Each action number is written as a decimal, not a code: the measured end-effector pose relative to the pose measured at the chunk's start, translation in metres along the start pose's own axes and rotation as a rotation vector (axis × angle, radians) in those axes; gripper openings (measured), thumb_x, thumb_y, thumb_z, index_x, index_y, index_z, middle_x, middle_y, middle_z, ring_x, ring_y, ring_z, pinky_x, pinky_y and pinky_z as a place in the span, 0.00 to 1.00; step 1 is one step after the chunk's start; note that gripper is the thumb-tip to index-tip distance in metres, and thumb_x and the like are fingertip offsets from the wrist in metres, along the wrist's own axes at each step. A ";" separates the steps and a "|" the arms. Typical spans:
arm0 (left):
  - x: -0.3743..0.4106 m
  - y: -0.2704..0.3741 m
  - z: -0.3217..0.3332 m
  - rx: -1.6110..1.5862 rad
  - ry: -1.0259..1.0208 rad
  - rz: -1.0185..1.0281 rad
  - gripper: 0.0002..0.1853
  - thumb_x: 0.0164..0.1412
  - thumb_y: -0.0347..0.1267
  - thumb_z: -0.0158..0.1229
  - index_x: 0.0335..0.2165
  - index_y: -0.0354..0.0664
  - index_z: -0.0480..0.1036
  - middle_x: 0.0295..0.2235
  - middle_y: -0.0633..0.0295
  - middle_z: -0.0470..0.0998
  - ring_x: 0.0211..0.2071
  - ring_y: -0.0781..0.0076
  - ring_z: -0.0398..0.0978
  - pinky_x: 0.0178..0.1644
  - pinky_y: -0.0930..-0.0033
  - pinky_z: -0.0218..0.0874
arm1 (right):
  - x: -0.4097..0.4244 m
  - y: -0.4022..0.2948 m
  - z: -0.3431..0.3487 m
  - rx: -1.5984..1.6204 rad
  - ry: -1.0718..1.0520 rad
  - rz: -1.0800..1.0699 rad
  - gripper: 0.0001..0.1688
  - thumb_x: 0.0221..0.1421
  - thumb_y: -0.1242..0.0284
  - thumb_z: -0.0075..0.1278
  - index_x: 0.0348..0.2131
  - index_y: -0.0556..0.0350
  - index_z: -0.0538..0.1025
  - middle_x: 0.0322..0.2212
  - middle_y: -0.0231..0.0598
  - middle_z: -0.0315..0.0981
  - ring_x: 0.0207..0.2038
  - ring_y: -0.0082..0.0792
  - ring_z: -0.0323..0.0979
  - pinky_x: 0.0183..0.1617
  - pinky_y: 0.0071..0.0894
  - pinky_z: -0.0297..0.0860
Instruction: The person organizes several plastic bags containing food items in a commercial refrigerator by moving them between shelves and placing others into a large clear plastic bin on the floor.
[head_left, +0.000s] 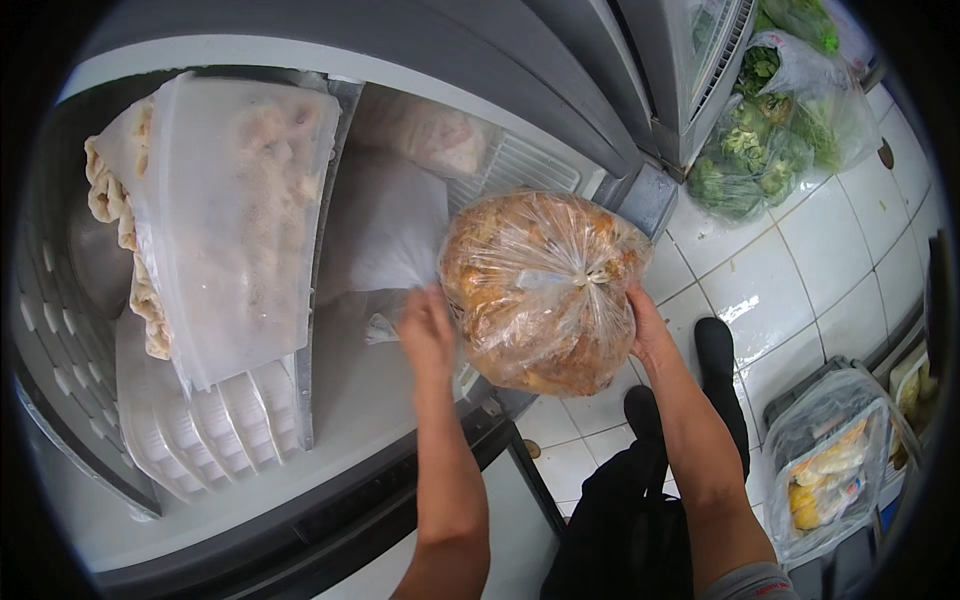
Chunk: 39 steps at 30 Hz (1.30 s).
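Observation:
A large clear plastic bag (540, 330) of orange-brown food, knotted on top, is at the front edge of the chest freezer. My right hand (645, 322) holds its right side, some fingers hidden beneath. My left hand (427, 326), blurred by motion, is just left of that bag, inside the freezer opening. Its fingers close on the gathered end of a white plastic bag (397, 225), whose folds draw together towards them. What the white bag contains cannot be seen.
Left of a metal divider (326, 225), a translucent zip bag (232, 225) of pale food rests over stacked white trays (217, 431). A frosty package (427, 131) lies at the freezer's back. Bagged green vegetables (757, 157) and a plastic-lined crate (825, 465) sit to the right.

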<state>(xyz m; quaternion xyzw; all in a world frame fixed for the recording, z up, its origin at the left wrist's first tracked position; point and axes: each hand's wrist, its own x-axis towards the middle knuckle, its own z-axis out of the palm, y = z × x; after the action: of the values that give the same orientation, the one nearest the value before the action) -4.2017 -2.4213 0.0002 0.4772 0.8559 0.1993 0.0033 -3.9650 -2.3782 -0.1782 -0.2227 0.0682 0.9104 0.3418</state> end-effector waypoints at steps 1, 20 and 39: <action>-0.016 -0.023 0.010 -0.041 -0.028 0.060 0.16 0.65 0.32 0.47 0.22 0.34 0.67 0.18 0.57 0.68 0.25 0.73 0.69 0.32 0.70 0.59 | -0.003 0.001 0.001 -0.016 0.010 0.004 0.37 0.53 0.57 0.54 0.55 0.59 0.62 0.48 0.45 0.68 0.48 0.38 0.71 0.52 0.39 0.70; 0.022 0.038 -0.030 0.123 0.174 -0.102 0.43 0.46 0.52 0.66 0.53 0.34 0.63 0.51 0.39 0.61 0.55 0.44 0.59 0.58 0.52 0.50 | -0.051 -0.035 -0.032 0.106 0.131 -0.043 0.30 0.56 0.56 0.48 0.52 0.57 0.66 0.42 0.45 0.72 0.43 0.38 0.73 0.44 0.37 0.72; -0.066 0.071 -0.007 -0.014 0.131 0.026 0.34 0.61 0.45 0.50 0.61 0.44 0.54 0.59 0.41 0.49 0.60 0.46 0.50 0.62 0.50 0.41 | -0.173 -0.025 -0.123 0.010 0.268 -0.002 0.36 0.44 0.66 0.57 0.52 0.60 0.66 0.43 0.44 0.71 0.46 0.40 0.72 0.50 0.40 0.70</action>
<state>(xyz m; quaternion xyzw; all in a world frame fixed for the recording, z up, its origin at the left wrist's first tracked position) -4.1094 -2.4454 0.0188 0.4742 0.8466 0.2361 -0.0519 -3.7893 -2.4954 -0.2093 -0.3408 0.1179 0.8718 0.3316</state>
